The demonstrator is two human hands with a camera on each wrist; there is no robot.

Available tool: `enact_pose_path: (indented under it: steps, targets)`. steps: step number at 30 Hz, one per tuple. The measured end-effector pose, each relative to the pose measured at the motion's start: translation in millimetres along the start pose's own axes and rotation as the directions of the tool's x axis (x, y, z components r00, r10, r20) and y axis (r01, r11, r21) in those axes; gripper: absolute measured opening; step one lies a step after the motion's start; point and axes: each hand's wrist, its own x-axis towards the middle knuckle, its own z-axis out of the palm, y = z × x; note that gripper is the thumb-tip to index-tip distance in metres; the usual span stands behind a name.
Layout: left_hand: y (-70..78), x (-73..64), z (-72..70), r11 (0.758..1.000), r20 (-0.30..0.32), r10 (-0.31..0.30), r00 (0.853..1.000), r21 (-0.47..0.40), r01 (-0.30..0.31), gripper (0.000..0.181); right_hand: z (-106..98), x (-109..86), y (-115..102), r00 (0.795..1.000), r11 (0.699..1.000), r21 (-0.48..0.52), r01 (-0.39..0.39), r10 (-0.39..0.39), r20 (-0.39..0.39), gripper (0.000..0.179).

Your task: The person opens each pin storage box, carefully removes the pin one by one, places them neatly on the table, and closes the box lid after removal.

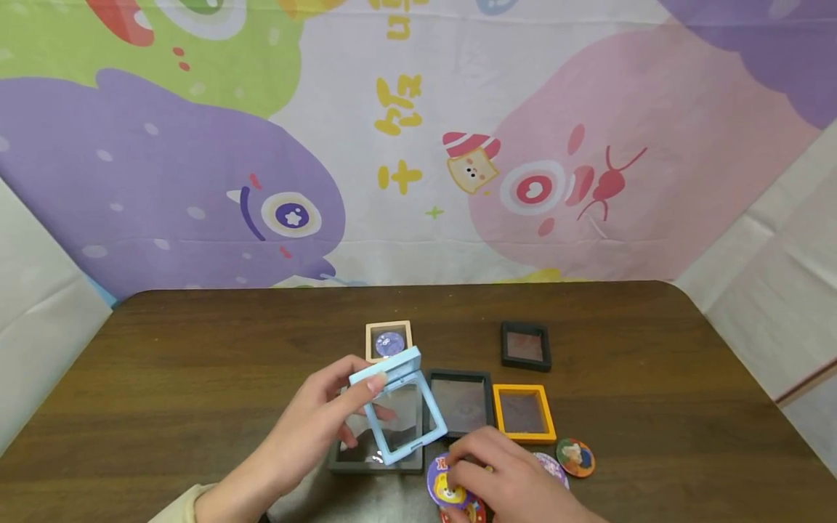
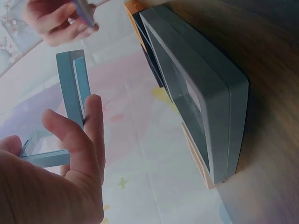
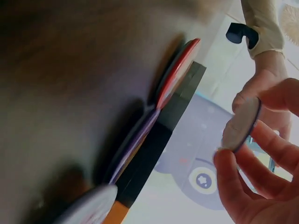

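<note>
My left hand (image 1: 320, 414) grips a light blue display frame (image 1: 428, 407) with a clear window. It is folded open, its two halves standing at an angle in the left wrist view. Between thumb and fingertips, my right hand (image 1: 500, 472) pinches a round purple badge (image 1: 447, 488) with a yellow cartoon face. The pale back of that badge shows in the right wrist view, tilted above the table. Beneath the right hand lie a red badge (image 3: 180, 72) and another purple-edged badge (image 3: 135, 144), both partly hidden in the head view.
A large dark grey frame (image 1: 375, 465) lies under the left hand. Beside it are a black frame (image 1: 489, 407) and an orange frame (image 1: 552, 421). Farther back are a beige frame (image 1: 369, 341) holding a badge and a small black frame (image 1: 546, 356). A green-orange badge (image 1: 576, 457) lies right.
</note>
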Motion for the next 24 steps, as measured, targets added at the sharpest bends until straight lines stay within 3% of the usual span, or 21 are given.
enact_pose_path:
  steps: [7, 10, 13, 17, 21, 24]
  targets:
    - [-1.3, -0.2, -1.0, 1.000, -0.010, 0.011, 1.000, 0.002, -0.011, 0.033, 13, 4.0, -3, 0.994, 0.998, 0.003, 0.062, -0.062, 0.094, 0.015]
    - [-2.4, 0.1, -1.3, 1.000, -0.002, 0.014, 1.000, -0.003, -0.014, 0.034, 20, 6.1, -4, 0.982, 0.998, -0.005, 0.061, -0.059, 0.178, 0.014]
    - [-3.6, 0.6, -1.0, 1.000, 0.011, 0.010, 1.000, -0.004, -0.010, 0.034, 34, -0.8, 4, 0.950, 0.999, 0.031, 0.027, -0.035, 0.309, 0.020]
    - [-5.2, 1.3, -0.1, 1.000, 0.028, 0.004, 1.000, 0.008, -0.004, 0.032, 44, -0.3, 10, 0.887, 1.000, 0.025, 0.019, -0.028, 0.461, 0.024]
    - [-6.4, 2.3, 0.6, 1.000, 0.039, 0.003, 0.999, 0.020, -0.003, 0.031, 33, 17.9, -1, 0.839, 0.998, -0.032, 0.053, -0.027, 0.544, 0.022]
    - [-7.5, 3.3, 1.3, 0.999, 0.045, 0.012, 0.999, 0.031, -0.013, 0.030, 31, 20.6, -2, 0.828, 0.998, -0.040, 0.046, -0.016, 0.560, 0.021]
